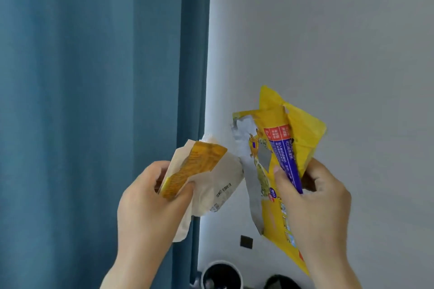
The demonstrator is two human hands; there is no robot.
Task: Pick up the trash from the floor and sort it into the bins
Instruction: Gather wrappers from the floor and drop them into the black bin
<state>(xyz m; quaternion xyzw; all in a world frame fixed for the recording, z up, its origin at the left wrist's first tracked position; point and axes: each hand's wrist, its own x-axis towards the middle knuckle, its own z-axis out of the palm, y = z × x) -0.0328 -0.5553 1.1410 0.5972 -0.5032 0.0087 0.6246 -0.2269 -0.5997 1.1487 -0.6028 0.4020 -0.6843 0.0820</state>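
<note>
A round white bin (222, 263) with a dark inside stands at the bottom edge, a black object (283, 283) near it. The floor beneath is out of view.

Both arms are raised in front of the body; the left forearm (126, 270) and the right forearm (335, 272) come up from the lower edge of the view. The left hand (150, 202) shows its back to the camera; its fingers (157, 169) curl round a pale wrapper (218, 185), and the thumb presses on the front of it. The right hand (312, 204) is at about the same height, apart from the left one; its thumb lies across a yellow packet (303, 134), and its other fingers (321, 173) curl behind it; the two hands do not touch.
</note>
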